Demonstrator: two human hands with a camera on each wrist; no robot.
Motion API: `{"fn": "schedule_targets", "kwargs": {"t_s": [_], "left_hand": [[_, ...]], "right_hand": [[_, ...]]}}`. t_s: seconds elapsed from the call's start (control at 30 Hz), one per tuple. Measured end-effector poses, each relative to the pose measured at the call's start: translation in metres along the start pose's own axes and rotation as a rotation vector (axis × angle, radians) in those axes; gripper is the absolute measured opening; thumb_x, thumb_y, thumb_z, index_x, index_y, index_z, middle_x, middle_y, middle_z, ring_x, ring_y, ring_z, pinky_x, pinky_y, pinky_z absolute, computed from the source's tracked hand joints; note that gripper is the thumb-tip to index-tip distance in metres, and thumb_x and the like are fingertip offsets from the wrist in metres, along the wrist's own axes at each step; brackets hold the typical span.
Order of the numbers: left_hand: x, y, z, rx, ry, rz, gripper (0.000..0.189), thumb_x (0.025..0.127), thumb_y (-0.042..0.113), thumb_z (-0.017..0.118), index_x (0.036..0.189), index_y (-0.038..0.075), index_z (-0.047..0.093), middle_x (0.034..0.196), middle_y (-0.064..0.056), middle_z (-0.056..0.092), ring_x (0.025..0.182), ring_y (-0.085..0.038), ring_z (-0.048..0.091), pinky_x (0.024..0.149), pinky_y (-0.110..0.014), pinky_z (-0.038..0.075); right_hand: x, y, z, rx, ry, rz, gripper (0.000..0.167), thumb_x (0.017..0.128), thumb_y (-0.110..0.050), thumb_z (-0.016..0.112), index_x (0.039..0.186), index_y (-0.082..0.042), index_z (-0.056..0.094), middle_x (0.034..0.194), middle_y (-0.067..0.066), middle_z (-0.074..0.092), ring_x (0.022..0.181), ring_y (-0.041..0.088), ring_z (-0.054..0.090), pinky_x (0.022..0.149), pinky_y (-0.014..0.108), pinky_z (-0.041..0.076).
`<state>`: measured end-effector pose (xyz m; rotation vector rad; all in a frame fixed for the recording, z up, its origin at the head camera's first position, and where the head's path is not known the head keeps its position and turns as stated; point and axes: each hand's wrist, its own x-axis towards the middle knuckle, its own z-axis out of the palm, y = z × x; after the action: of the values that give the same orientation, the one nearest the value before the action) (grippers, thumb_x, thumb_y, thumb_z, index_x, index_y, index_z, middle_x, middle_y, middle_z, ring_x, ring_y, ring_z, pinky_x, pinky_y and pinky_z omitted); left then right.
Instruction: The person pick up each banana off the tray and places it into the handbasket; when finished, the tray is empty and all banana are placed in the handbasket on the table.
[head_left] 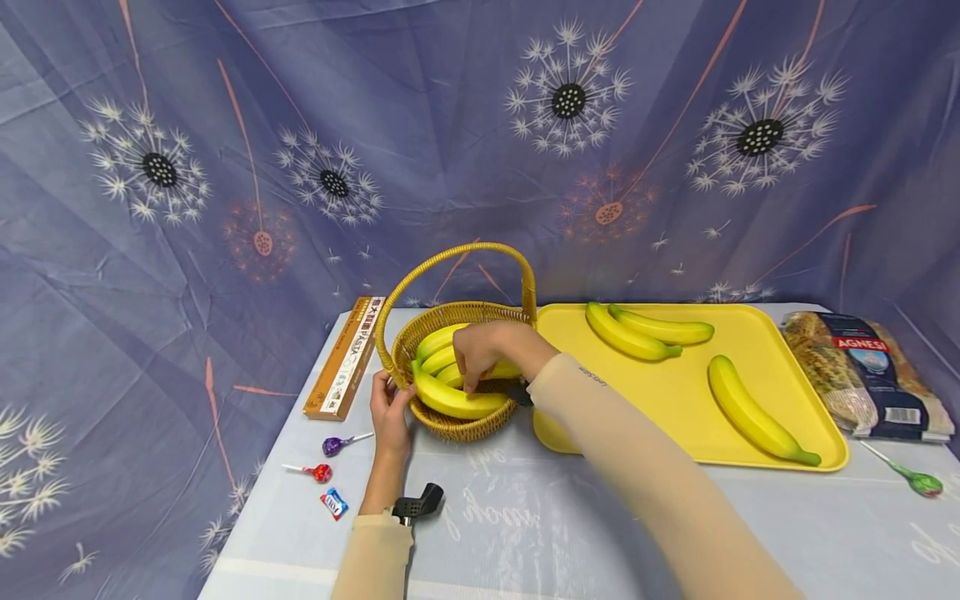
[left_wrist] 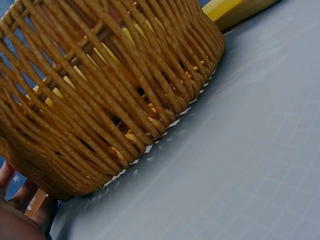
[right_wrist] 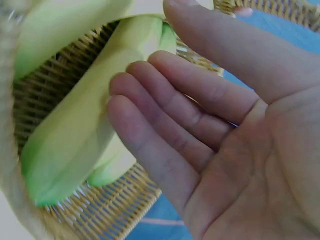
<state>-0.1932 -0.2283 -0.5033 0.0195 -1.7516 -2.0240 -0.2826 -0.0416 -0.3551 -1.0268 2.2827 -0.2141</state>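
Note:
A yellow wicker basket (head_left: 450,430) with a tall arched handle (head_left: 468,247) stands on the table, several bananas inside. My left hand (head_left: 390,421) holds its left side near the foot of the handle; in the left wrist view the fingers (left_wrist: 24,194) lie against the outer weave. My right hand (head_left: 491,346) reaches into the basket from above, fingers pointing down over the bananas. From the right wrist, its fingers are loosely bent beside one banana (right_wrist: 75,115), and the thumb overlaps another banana (right_wrist: 75,30). The front banana (head_left: 457,404) lies along the near rim.
Right of the basket lies a yellow tray (head_left: 622,408) bearing a pair of bananas (head_left: 630,337) and a single banana (head_left: 753,417). Beyond it are a pasta bag (head_left: 862,375) and green lollipop (head_left: 924,483). A pasta box (head_left: 345,362), purple lollipop (head_left: 332,446), red lollipop (head_left: 322,473) and wrapped candy (head_left: 333,503) lie left.

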Motion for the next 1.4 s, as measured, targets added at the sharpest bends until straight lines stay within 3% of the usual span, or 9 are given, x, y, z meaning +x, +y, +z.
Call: {"fn": "schedule_targets", "kwargs": {"t_s": [0.07,0.27,0.47,0.6,0.87,0.97,1.1,1.17,1.4], "left_hand": [[0.0,0.0,0.0,-0.005,-0.006,0.002,0.041,0.083,0.002,0.058,0.12,-0.009,0.046,0.124,-0.026,0.051,0.115,-0.038,0.048,0.086,-0.034,0.045],[-0.001,0.001,0.0,-0.02,-0.005,0.009,0.04,0.083,0.001,0.058,0.12,-0.01,0.046,0.124,-0.028,0.05,0.116,-0.038,0.048,0.086,-0.033,0.045],[-0.001,0.002,0.0,-0.013,0.001,0.001,0.039,0.084,-0.001,0.056,0.12,-0.01,0.045,0.125,-0.027,0.05,0.116,-0.037,0.048,0.086,-0.03,0.046],[-0.002,0.004,0.0,-0.013,-0.014,-0.009,0.041,0.084,-0.002,0.056,0.122,-0.012,0.044,0.127,-0.031,0.048,0.118,-0.043,0.046,0.086,-0.03,0.046],[-0.009,0.028,0.006,0.019,-0.037,-0.007,0.044,0.083,-0.002,0.055,0.122,-0.017,0.04,0.125,-0.037,0.046,0.114,-0.048,0.045,0.085,-0.03,0.045],[-0.009,0.03,0.006,0.018,-0.031,-0.008,0.043,0.084,-0.002,0.055,0.121,-0.017,0.04,0.125,-0.037,0.047,0.113,-0.047,0.045,0.084,-0.03,0.045],[-0.009,0.029,0.005,0.005,-0.032,-0.019,0.044,0.084,-0.002,0.055,0.122,-0.017,0.039,0.126,-0.037,0.045,0.115,-0.048,0.044,0.084,-0.03,0.045],[-0.008,0.028,0.004,-0.001,-0.035,-0.024,0.045,0.084,-0.002,0.055,0.123,-0.018,0.039,0.127,-0.038,0.044,0.116,-0.05,0.042,0.085,-0.031,0.044],[-0.001,0.004,0.0,-0.016,-0.01,-0.026,0.042,0.084,-0.002,0.057,0.122,-0.012,0.043,0.125,-0.031,0.049,0.114,-0.042,0.047,0.086,-0.032,0.045]], "right_hand": [[-0.005,0.006,-0.002,-0.003,0.04,-0.032,0.016,0.08,-0.027,0.078,0.081,-0.012,0.074,0.063,-0.002,0.055,0.054,0.009,0.044,0.054,0.025,0.038],[-0.029,0.03,-0.007,0.038,0.175,-0.116,0.03,0.086,-0.022,0.073,0.113,-0.008,0.071,0.107,-0.002,0.066,0.095,0.011,0.06,0.08,0.027,0.049],[-0.062,0.064,-0.009,0.145,0.294,-0.155,0.018,0.087,-0.017,0.072,0.104,-0.012,0.074,0.096,-0.003,0.069,0.085,0.011,0.062,0.075,0.03,0.051],[-0.082,0.094,-0.007,0.152,0.365,-0.144,0.014,0.088,-0.019,0.071,0.1,-0.014,0.075,0.092,-0.005,0.069,0.081,0.012,0.063,0.072,0.033,0.052],[-0.115,0.148,0.003,0.135,0.438,0.032,0.028,0.089,-0.021,0.069,0.114,-0.007,0.068,0.098,0.0,0.067,0.089,0.017,0.061,0.08,0.039,0.05],[-0.121,0.169,0.01,0.146,0.48,0.09,0.03,0.089,-0.018,0.068,0.115,-0.004,0.067,0.098,0.003,0.067,0.09,0.02,0.061,0.092,0.047,0.041],[-0.124,0.192,0.024,0.183,0.532,0.212,0.035,0.09,-0.019,0.067,0.119,0.0,0.065,0.106,0.01,0.066,0.098,0.028,0.058,0.095,0.052,0.037],[-0.125,0.199,0.031,0.181,0.54,0.263,0.039,0.09,-0.019,0.067,0.122,0.002,0.062,0.111,0.015,0.064,0.102,0.033,0.057,0.093,0.052,0.04],[-0.123,0.205,0.047,0.148,0.49,0.348,0.051,0.09,-0.017,0.065,0.133,0.005,0.051,0.118,0.021,0.06,0.107,0.038,0.055,0.088,0.054,0.043]]}}
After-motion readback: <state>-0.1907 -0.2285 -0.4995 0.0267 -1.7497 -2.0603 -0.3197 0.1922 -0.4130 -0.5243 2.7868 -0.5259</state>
